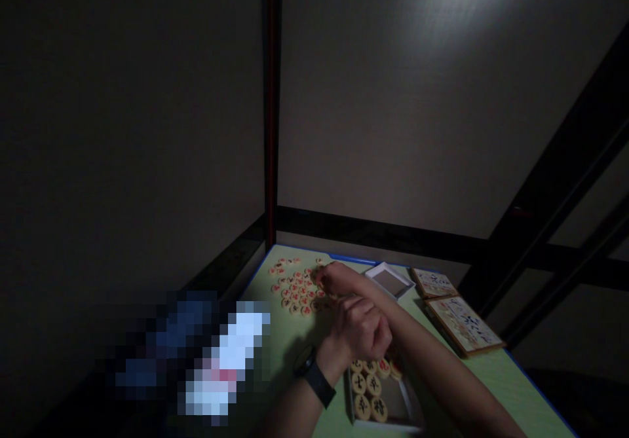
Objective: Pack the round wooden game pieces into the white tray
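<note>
My left hand (362, 328), with a black watch on its wrist, hovers over the far end of an open white box (405, 395). Its fingers are curled closed, and whatever they hold is hidden. Large round xiangqi pieces (373, 383) with black or red characters lie in rows inside that box. Past it, my right hand (337, 277) reaches out with the forearm crossing behind the left hand. Its bent fingers are closed at the right edge of a cluster of small xiangqi pieces (297, 287); I cannot make out anything between the fingertips.
A shallow white box part (390, 281) lies near the table's far edge. Two flat printed wooden cases (464, 323) are on the right. The green table (289, 353) has a blue rim, with walls behind it. A blurred patch (226, 363) covers something at left.
</note>
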A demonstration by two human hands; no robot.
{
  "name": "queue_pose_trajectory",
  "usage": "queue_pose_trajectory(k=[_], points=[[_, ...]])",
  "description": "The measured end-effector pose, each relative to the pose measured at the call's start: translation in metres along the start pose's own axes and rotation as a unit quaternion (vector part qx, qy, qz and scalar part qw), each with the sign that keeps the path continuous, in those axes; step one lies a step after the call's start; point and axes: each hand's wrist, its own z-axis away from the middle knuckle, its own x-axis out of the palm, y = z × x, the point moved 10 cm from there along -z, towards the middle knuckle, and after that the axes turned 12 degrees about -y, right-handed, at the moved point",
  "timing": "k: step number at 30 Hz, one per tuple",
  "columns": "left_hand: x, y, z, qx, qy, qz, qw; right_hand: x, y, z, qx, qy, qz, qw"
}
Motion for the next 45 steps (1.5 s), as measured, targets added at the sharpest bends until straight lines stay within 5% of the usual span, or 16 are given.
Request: queue_pose_trajectory(k=[10, 15, 18, 22, 27, 32, 45], points=[[0.000, -0.007, 0.002, -0.032, -0.003, 0.011, 0.999, -0.004, -0.012, 0.010, -0.001, 0.051, 0.007, 0.999], [0.001, -0.039, 0.003, -0.158, -0.010, 0.056, 0.986, -0.019, 0.013, 0.040, 0.048, 0.111, -0.019, 0.992], [0.008, -0.075, 0.013, -0.307, -0.003, 0.128, 0.943, -0.030, 0.029, 0.081, 0.048, 0.190, -0.071, 0.978], [0.038, -0.105, 0.033, -0.449, -0.005, 0.278, 0.849, -0.023, 0.044, 0.140, 0.018, 0.278, -0.218, 0.935], [0.091, -0.081, 0.030, -0.398, -0.085, 0.558, 0.723, -0.013, 0.029, 0.193, 0.057, 0.392, -0.166, 0.903], [0.098, -0.074, 0.035, -0.393, -0.081, 0.619, 0.675, -0.009, 0.008, 0.202, 0.066, 0.417, -0.131, 0.897], [0.090, -0.077, 0.039, -0.423, -0.045, 0.703, 0.570, -0.013, 0.014, 0.217, 0.048, 0.471, -0.145, 0.869]])
